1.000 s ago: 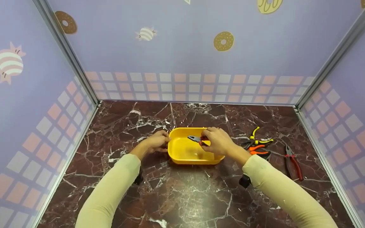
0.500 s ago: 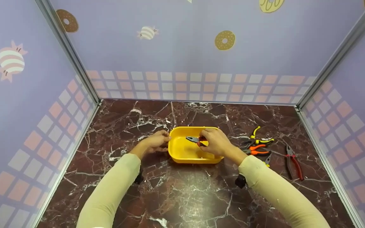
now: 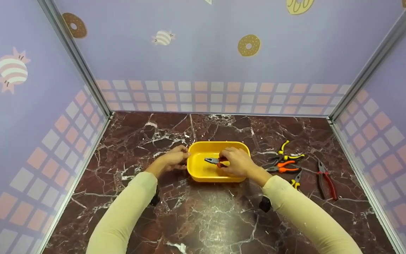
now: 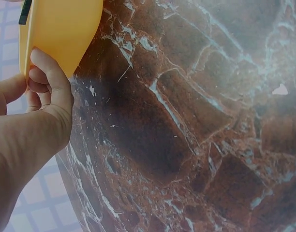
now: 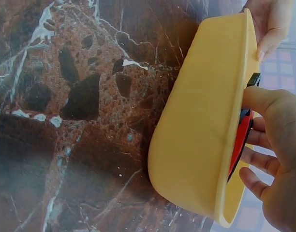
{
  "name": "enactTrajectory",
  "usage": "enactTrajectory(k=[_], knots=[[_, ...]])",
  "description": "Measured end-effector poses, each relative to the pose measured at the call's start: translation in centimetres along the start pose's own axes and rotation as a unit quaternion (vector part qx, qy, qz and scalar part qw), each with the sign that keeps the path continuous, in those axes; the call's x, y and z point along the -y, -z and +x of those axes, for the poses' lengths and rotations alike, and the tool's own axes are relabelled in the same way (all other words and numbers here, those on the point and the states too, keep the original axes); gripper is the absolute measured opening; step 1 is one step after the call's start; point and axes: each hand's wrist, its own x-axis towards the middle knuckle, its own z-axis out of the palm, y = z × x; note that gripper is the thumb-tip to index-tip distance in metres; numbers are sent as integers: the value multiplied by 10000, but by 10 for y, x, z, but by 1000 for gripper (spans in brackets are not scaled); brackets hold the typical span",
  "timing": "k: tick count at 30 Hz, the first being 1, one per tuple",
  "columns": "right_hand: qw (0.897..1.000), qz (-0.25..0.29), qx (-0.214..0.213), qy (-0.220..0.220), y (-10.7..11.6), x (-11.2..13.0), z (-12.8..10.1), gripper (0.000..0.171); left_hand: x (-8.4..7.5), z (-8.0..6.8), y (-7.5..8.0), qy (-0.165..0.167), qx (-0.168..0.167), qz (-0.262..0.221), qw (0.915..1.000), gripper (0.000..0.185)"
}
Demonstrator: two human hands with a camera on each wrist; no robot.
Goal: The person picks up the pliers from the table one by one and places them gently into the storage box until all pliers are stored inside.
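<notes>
A yellow plastic box [image 3: 217, 179] sits on the marbled tabletop. At its left end my left hand [image 3: 170, 158] pinches the rim between thumb and fingers, plainest in the left wrist view beside the box wall [image 4: 66, 34]. My right hand [image 3: 239, 162] reaches over the box and holds combination pliers [image 3: 211, 161] by their red and black handles, the metal head directed left. In the right wrist view the box wall hides part of the pliers [image 5: 241, 140]. Whether they touch the box floor I cannot tell.
Right of the box lie yellow-handled pliers [image 3: 283, 155], orange-handled pliers [image 3: 284, 167] and a smaller yellow-handled pair [image 3: 296, 181], partly behind the right sleeve. Farther right are long-nose pliers [image 3: 326, 180] with red and dark handles. Patterned panels [image 3: 203, 95] enclose the back and sides.
My right hand has moved slightly left and nearer to me with the pliers, showing more of the box's right end and the small yellow-handled pair. The left hand stays put.
</notes>
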Motion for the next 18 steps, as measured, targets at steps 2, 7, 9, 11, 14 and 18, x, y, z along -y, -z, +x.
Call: enactTrajectory(k=[2, 7, 9, 11, 14, 18], knots=[[10000, 67, 53, 0, -1, 0, -1, 36, 0, 0, 0, 15, -4, 12, 10000, 10], [9999, 142, 77, -43, -4, -1, -2, 35, -2, -1, 0, 35, 8, 135, 9999, 12], [9999, 140, 89, -49, -4, -2, -2, 34, -2, -1, 0, 25, -17, 174, 9998, 13], [9998, 135, 154, -51, -5, -4, -3, 35, -2, -1, 1, 36, -47, 192, 9998, 13], [9994, 178, 288, -29, -7, -6, -4, 36, -1, -1, 1, 76, -86, 169, 9998, 11], [9990, 256, 377, -22, -11, -7, -6, 35, -1, 0, -1, 64, -62, 204, 9998, 10]])
